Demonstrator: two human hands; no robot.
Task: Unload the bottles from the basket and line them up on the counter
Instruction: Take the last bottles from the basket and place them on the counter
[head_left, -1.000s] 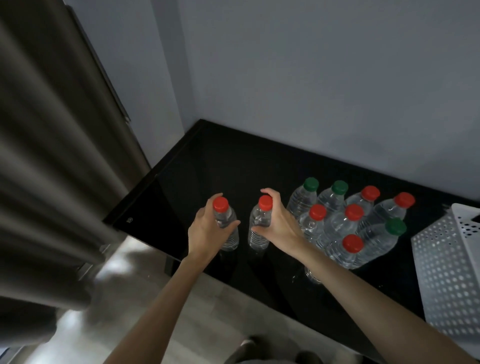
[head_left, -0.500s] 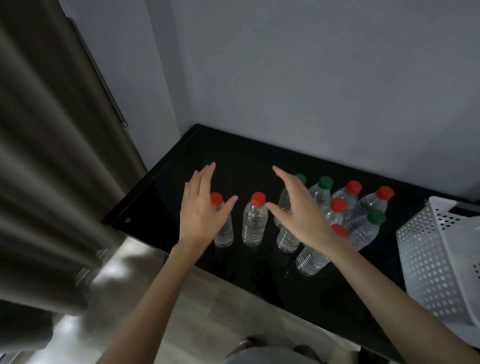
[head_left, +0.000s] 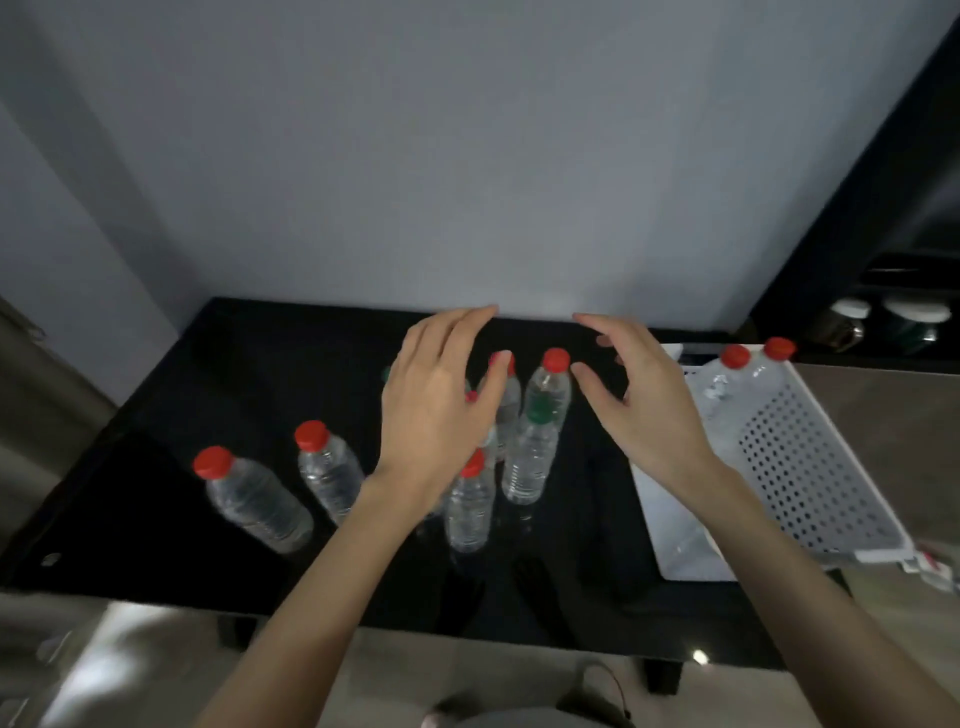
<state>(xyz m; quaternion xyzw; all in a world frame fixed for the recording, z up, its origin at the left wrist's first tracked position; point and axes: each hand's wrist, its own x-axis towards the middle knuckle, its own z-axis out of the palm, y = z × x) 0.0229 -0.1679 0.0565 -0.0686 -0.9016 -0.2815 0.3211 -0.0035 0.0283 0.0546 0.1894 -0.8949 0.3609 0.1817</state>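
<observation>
Several clear water bottles with red or green caps stand on the black counter (head_left: 156, 405). Two red-capped bottles (head_left: 254, 499) (head_left: 330, 467) stand apart at the left. A cluster of bottles (head_left: 530, 457) stands mid-counter, partly hidden behind my left hand (head_left: 436, 405), which hovers open above it. My right hand (head_left: 639, 400) is open too, in the air between the cluster and the white perforated basket (head_left: 810, 467). Two red-capped bottles (head_left: 727, 379) (head_left: 769, 364) stand in the basket's far end.
A grey wall runs behind the counter. Dark shelving with jars (head_left: 883, 322) sits at the far right. A curtain (head_left: 31, 395) hangs at the left. The floor lies below the counter's front edge.
Both hands let go of the two left bottles, opened and moved to the right, now over the cluster and toward the basket. The view swung right.
</observation>
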